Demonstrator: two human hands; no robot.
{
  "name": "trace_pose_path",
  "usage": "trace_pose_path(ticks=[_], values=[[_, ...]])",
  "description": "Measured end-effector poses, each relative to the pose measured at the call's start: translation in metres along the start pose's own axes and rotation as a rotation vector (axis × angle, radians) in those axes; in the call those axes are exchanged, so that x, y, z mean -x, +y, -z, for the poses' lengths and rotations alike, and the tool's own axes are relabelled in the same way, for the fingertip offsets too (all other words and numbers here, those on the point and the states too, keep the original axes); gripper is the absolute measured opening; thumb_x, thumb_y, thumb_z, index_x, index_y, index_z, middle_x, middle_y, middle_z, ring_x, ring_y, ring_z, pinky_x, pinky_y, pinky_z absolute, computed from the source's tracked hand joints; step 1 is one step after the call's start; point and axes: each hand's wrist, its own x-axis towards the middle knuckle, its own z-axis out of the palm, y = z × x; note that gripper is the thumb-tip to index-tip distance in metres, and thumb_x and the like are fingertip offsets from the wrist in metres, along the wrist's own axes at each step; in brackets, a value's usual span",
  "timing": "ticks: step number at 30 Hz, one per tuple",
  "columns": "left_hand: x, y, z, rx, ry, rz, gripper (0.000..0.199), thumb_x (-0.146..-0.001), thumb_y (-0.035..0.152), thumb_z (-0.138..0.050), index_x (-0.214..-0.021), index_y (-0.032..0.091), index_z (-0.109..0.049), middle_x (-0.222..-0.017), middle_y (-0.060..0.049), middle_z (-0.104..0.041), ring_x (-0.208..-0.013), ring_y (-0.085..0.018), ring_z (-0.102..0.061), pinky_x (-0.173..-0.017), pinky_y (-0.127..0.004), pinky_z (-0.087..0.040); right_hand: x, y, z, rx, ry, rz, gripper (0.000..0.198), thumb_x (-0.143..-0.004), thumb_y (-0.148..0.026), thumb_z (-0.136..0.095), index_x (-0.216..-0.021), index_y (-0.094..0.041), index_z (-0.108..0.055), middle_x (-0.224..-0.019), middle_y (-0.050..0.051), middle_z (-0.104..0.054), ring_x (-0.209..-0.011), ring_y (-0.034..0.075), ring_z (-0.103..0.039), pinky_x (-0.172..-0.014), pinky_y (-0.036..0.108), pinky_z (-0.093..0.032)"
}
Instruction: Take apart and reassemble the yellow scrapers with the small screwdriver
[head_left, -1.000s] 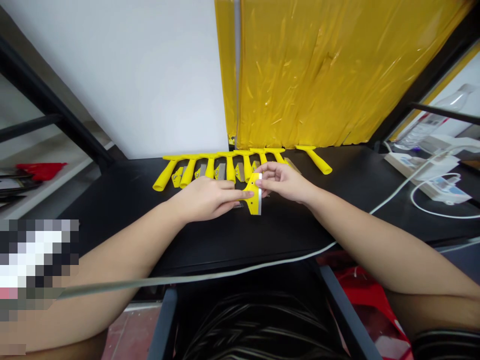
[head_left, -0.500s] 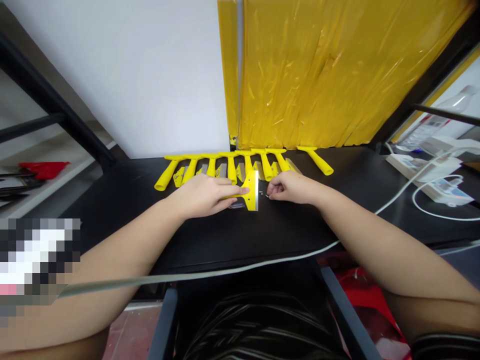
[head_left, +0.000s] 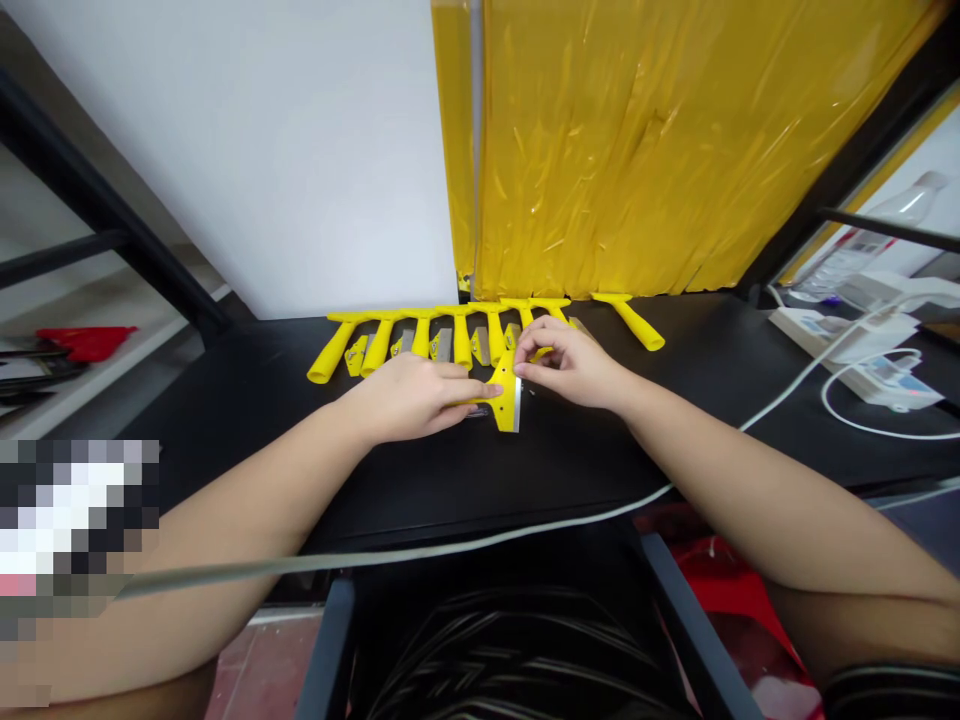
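Observation:
My left hand (head_left: 416, 400) is closed round the handle of a yellow scraper (head_left: 507, 405), whose head carries a pale metal blade along its right edge. Small holes show in the head. At the head's upper right corner my right hand (head_left: 566, 365) is pinched; whatever its fingertips hold is too small or hidden to name. A small screw (head_left: 532, 391) lies on the black table just below that hand. Behind both hands stands a row of yellow scraper handles (head_left: 382, 345), with yellow plates and metal blades (head_left: 443, 345) between them.
One more yellow handle (head_left: 637, 325) lies apart at the right. A white cable (head_left: 480, 541) crosses the front edge of the table (head_left: 420, 490). Power strips (head_left: 862, 360) and a plastic bottle (head_left: 862, 245) are at the far right. Yellow wrapped sheeting (head_left: 600, 150) rises behind.
My right hand has moved up and left, from the small screws on the table to the scraper's head. The left hand keeps its grip, with the scraper slightly lower.

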Motion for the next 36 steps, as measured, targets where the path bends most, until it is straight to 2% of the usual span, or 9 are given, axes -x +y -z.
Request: trace_pose_path(ticks=[6, 10, 13, 21, 28, 30, 33, 36], values=[[-0.002, 0.006, 0.003, -0.044, -0.002, -0.027, 0.034, -0.108, 0.037, -0.054, -0.139, 0.035, -0.069, -0.084, 0.0, -0.074, -0.068, -0.014, -0.067, -0.051, -0.025, -0.029, -0.002, 0.003, -0.014, -0.306, -0.075, -0.188, 0.028, -0.08, -0.039, -0.083, -0.086, -0.02, -0.064, -0.08, 0.001, -0.062, -0.07, 0.015, -0.057, -0.065, 0.03, -0.048], [-0.002, 0.008, 0.003, -0.075, 0.024, -0.063, 0.036, -0.109, 0.034, -0.052, -0.141, 0.034, -0.068, -0.082, 0.0, -0.073, -0.062, -0.012, -0.063, -0.051, -0.026, -0.028, -0.003, 0.005, -0.017, -0.506, -0.05, -0.25, 0.045, -0.069, -0.032, -0.092, -0.091, -0.022, -0.054, -0.077, -0.006, -0.056, -0.062, 0.009, -0.053, -0.06, 0.025, -0.045], [-0.002, 0.008, 0.001, -0.085, 0.036, -0.085, 0.036, -0.109, 0.034, -0.051, -0.14, 0.033, -0.068, -0.08, 0.0, -0.071, -0.059, -0.012, -0.061, -0.051, -0.025, -0.03, -0.003, 0.005, -0.018, -0.618, -0.074, -0.29, 0.051, -0.066, -0.027, -0.093, -0.094, -0.023, -0.05, -0.075, -0.009, -0.055, -0.058, 0.007, -0.051, -0.059, 0.023, -0.045], [-0.004, 0.01, 0.003, -0.093, 0.006, -0.119, 0.036, -0.108, 0.033, -0.052, -0.14, 0.034, -0.067, -0.081, 0.001, -0.07, -0.062, -0.012, -0.062, -0.051, -0.025, -0.035, -0.003, 0.002, -0.013, -0.68, -0.15, -0.437, 0.044, -0.062, -0.019, -0.093, -0.089, -0.021, -0.057, -0.071, -0.007, -0.062, -0.061, 0.008, -0.058, -0.061, 0.023, -0.054], [-0.007, 0.019, 0.006, -0.017, -0.01, -0.226, 0.037, -0.106, 0.028, -0.052, -0.139, 0.031, -0.068, -0.08, 0.001, -0.068, -0.057, -0.01, -0.058, -0.05, -0.025, -0.038, -0.002, 0.003, -0.003, -0.565, -0.43, -0.43, 0.023, -0.072, -0.022, -0.086, -0.086, -0.017, -0.069, -0.075, -0.001, -0.068, -0.065, 0.01, -0.064, -0.061, 0.023, -0.056], [-0.007, 0.018, 0.005, -0.011, -0.017, -0.207, 0.036, -0.106, 0.029, -0.051, -0.138, 0.031, -0.069, -0.081, 0.001, -0.069, -0.058, -0.011, -0.06, -0.049, -0.025, -0.039, -0.002, 0.004, -0.003, -0.55, -0.407, -0.408, 0.027, -0.073, -0.024, -0.087, -0.091, -0.017, -0.069, -0.077, -0.001, -0.068, -0.066, 0.011, -0.065, -0.062, 0.025, -0.057], [-0.004, 0.012, 0.005, 0.014, -0.023, -0.122, 0.037, -0.108, 0.032, -0.051, -0.14, 0.032, -0.068, -0.084, 0.0, -0.071, -0.064, -0.012, -0.065, -0.052, -0.025, -0.042, -0.005, 0.009, -0.001, -0.53, -0.237, -0.33, 0.037, -0.074, -0.03, -0.088, -0.102, -0.019, -0.066, -0.084, 0.0, -0.068, -0.07, 0.013, -0.065, -0.063, 0.027, -0.058], [0.0, 0.004, 0.005, 0.058, -0.025, -0.03, 0.037, -0.109, 0.035, -0.05, -0.141, 0.033, -0.069, -0.092, -0.001, -0.074, -0.072, -0.014, -0.068, -0.055, -0.025, -0.044, -0.007, 0.016, 0.004, -0.314, -0.071, -0.257, 0.026, -0.081, -0.035, -0.081, -0.095, -0.018, -0.066, -0.083, 0.001, -0.066, -0.067, 0.013, -0.06, -0.061, 0.029, -0.051]])
